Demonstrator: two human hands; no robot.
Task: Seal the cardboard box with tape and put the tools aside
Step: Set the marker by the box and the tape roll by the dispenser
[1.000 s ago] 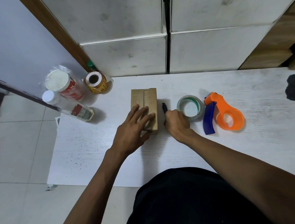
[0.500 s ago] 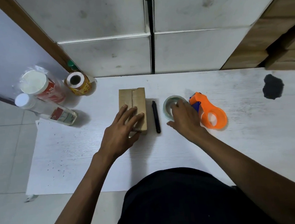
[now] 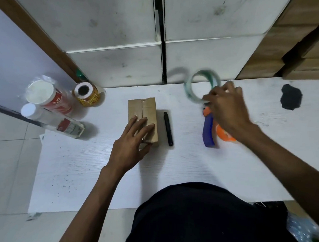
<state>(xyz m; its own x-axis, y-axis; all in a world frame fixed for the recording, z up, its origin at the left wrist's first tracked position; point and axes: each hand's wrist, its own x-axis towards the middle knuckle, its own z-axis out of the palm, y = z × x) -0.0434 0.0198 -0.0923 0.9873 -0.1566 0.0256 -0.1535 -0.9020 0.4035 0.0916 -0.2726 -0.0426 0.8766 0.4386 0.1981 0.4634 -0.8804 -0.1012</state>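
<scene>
Cardboard box (image 3: 142, 115) sits at centre of the white table (image 3: 196, 165), long side running up the frame, top flaps closed with a seam down the middle. Left hand (image 3: 131, 142) lies flat on the box's lower end, fingers spread, pressing on it rather than gripping. Black cutter (image 3: 168, 128) lies just right of the box, parallel to it, not touching. Right hand (image 3: 228, 107) is raised in the upper right of centre, fingers pinching the lower right rim of the clear tape roll (image 3: 201, 86); roll is lifted off the table, motion-blurred, its hole facing the camera. Orange-and-blue tape dispenser (image 3: 210, 131) lies on the table below that hand, partly hidden by hand and wrist. Upper left of the frame: a lying bottle (image 3: 59, 124), a white-lidded tub (image 3: 46, 95), a yellow roll (image 3: 87, 94). Black patch (image 3: 291, 99) at far right of the table.
</scene>
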